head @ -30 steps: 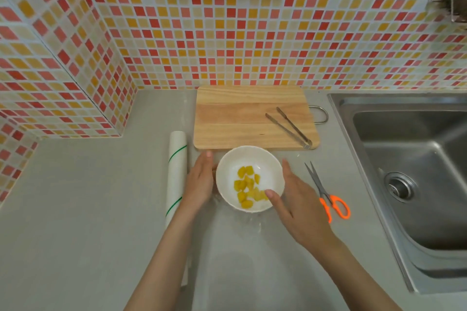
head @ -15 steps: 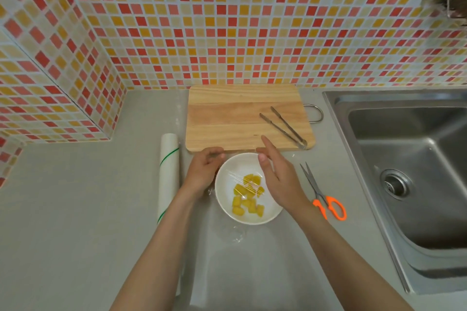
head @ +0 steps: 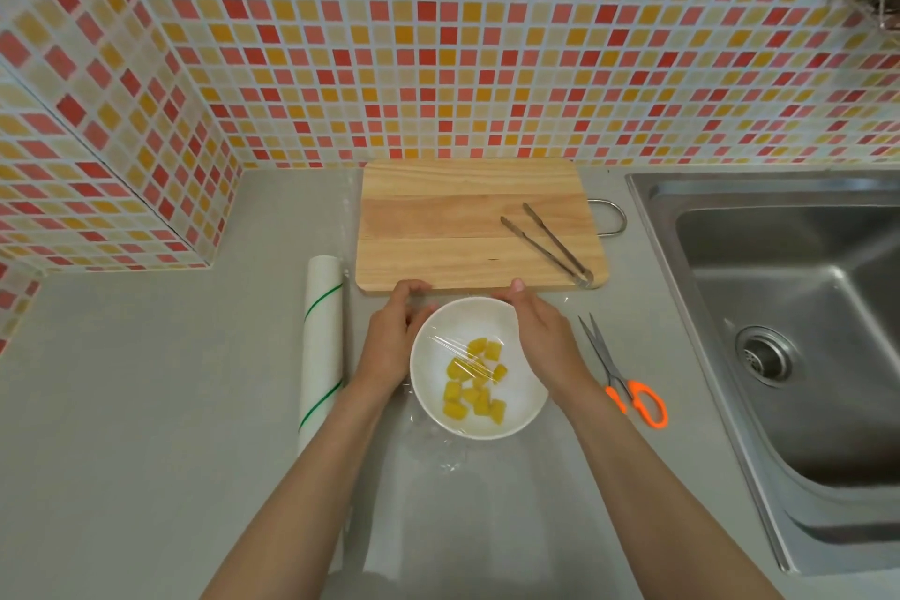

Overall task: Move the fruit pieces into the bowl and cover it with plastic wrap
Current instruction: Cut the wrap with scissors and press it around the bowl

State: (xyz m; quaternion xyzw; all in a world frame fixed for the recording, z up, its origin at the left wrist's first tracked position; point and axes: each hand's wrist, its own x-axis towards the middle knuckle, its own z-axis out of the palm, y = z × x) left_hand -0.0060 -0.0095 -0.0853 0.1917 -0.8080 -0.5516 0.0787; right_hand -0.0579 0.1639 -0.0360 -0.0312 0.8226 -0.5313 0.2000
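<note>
- Two hands flank the bowl (head: 479, 368): the left hand (head: 389, 341) against its left wall, the right hand (head: 540, 331) over its right rim, fingertips at the far edge.
- Both hands seem pressed flat on the wrap (head: 458, 356); a pinch I cannot tell.
- The fruit (head: 475, 380) sits in the bowl, under the film.
- Loose wrap trails near, toward the body, so the near rim likely needs tucking next; either hand is equally close.
- The roll (head: 321, 346) lies left, long axis near-to-far.
</note>
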